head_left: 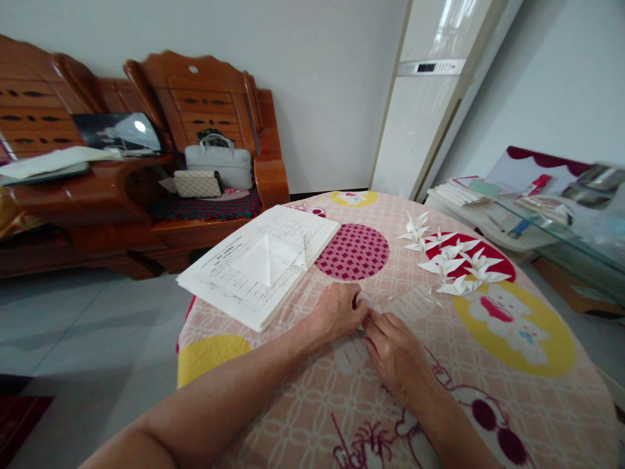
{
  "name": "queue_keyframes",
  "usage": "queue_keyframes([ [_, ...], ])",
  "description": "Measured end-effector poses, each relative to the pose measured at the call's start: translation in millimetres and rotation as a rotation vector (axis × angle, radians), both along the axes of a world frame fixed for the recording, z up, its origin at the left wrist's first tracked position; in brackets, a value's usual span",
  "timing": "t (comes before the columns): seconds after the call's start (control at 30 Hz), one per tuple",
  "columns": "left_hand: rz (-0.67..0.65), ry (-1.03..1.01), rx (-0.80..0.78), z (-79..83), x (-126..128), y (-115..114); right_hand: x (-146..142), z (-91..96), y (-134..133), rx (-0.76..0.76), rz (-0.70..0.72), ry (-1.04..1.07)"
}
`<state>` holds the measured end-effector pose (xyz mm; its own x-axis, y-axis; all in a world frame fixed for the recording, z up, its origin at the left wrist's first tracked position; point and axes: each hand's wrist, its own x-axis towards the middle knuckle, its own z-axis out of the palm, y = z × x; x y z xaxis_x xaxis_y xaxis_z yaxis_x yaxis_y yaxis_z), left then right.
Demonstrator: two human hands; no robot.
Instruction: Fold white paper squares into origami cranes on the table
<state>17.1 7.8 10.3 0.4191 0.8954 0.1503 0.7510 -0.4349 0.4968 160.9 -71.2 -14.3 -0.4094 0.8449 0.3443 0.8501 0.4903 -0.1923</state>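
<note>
My left hand (338, 311) and my right hand (398, 352) meet near the middle of the table, with fingertips close together. Between them is a small piece of white paper (372, 303), mostly hidden under the fingers. My left fingers are curled and closed on it; the fingers of my right hand press together against its near side. Several folded white paper cranes (444, 260) stand in a group to the right. On the left, a stack of printed sheets (229, 267) carries a creased white paper square (269, 260).
A patterned pink cloth (303, 391) covers the round table. Small paper scraps (432, 298) lie near the cranes. Beyond the table are a wooden chair (205, 98) with a grey bag (219, 163), a tall white air conditioner (420, 117), and a glass-edged side table (547, 228) with papers.
</note>
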Motion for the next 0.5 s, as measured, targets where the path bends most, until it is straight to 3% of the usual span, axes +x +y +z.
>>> queue_keyframes([
  [0.23, -0.018, -0.068, -0.003, -3.5, -2.6, 4.0, 0.7, 2.2, -2.1, -0.022, 0.0, 0.131],
  [0.5, -0.126, -0.195, -0.09, -7.7, -9.6, 15.4, 4.5, -1.3, -2.0, -0.043, -0.037, 0.179],
])
